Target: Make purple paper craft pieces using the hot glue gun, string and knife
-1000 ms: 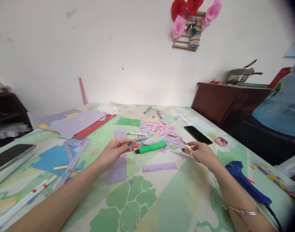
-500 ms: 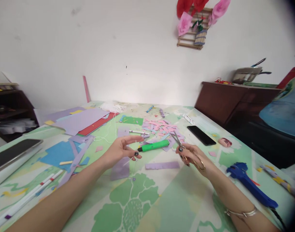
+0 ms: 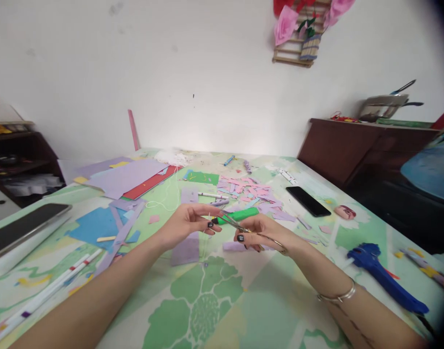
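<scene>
Near the middle of the table, my left hand [image 3: 191, 224] pinches a thin white strand between thumb and fingers; only a short bit shows at the fingertips. My right hand [image 3: 263, 231] is closed around a pair of metal scissors [image 3: 235, 222], whose blades point left and reach close to the left fingertips. Behind the scissors lies a green stick-like tool [image 3: 245, 213] with a black end. A lilac paper strip [image 3: 232, 246] lies partly under my right hand. Another lilac paper piece [image 3: 185, 251] rests beneath my left hand.
Pink and lilac paper scraps [image 3: 247, 188] lie heaped beyond my hands. To the right are a black phone [image 3: 308, 201] and a blue glue gun [image 3: 387, 278]. Coloured sheets [image 3: 127, 177], white string [image 3: 171, 157] and another phone [image 3: 29, 228] lie on the left.
My right hand has moved left with the scissors, bringing the blades up to my left fingertips. My left hand keeps its pinch in nearly the same place.
</scene>
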Tool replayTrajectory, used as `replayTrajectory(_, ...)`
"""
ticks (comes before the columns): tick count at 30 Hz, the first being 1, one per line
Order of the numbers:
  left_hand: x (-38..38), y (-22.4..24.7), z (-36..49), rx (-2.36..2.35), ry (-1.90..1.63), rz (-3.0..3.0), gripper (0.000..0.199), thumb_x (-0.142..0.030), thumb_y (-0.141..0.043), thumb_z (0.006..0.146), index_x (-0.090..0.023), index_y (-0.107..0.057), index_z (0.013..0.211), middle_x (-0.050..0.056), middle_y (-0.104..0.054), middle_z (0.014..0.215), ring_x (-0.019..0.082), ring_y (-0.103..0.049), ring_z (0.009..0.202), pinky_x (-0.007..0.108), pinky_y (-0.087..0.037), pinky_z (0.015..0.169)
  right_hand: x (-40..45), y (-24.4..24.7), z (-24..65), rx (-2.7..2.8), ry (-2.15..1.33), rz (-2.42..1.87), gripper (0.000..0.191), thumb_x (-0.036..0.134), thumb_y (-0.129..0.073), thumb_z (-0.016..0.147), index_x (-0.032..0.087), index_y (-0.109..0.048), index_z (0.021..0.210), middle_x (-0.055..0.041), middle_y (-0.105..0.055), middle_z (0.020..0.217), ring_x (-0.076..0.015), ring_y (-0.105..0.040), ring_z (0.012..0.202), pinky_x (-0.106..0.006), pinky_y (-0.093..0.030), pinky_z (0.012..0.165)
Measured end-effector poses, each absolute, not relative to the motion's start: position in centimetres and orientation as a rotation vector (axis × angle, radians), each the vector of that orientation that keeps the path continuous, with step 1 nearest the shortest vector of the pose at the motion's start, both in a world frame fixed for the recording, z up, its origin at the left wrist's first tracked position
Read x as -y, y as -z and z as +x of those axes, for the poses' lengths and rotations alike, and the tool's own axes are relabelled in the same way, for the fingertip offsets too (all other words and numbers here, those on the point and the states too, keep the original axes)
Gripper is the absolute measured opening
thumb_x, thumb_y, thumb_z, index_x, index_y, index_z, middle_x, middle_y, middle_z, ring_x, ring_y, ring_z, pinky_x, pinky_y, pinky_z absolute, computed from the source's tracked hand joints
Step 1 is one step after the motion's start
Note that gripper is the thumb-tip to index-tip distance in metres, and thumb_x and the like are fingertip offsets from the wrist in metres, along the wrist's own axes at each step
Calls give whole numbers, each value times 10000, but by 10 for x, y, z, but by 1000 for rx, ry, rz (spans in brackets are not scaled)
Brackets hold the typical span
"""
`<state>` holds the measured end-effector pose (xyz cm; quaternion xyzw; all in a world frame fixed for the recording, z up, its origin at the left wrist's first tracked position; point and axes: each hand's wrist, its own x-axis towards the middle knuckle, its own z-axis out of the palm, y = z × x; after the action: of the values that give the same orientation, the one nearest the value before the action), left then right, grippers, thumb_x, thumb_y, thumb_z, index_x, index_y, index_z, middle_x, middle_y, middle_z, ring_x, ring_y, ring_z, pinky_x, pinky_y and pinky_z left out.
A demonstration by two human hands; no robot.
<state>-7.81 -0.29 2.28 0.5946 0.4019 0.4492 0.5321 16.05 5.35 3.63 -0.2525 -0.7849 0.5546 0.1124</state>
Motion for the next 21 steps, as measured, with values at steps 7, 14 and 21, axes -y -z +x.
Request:
replayTrajectory(7,9,-27,-73,-979,-947,1372,444,-101,-661,687,-170,-609,1123,143,-529,1306,255,-699,830,238,-568,590,-49,-22,164,2305,-1694,-840,367,495,-636,748,131,-643,790,23,-515,575,-61,-416,454,-196,-291,410)
replayTrajectory(14,10,-22,-68,-927,-836,1394,438,-89,-646,698,-196,-613,1122,135,-509,1327,243,-705,800,214,-559,553,-49,-17,161,2254,-1782,-792,378,498,-654,728,136,-666,838,24,-519,564,-63,-406,450,-196,-291,406)
replayTrajectory(21,8,-17,-67,-899,-776,1406,422,-117,-665,697,-185,-632,1112,133,-603,1208,232,-705,787,211,-549,542,-45,-20,160,2131,-1821,-695,333,443,-663,731,131,-667,846,43,-499,532,-53,-385,418,-199,-284,398)
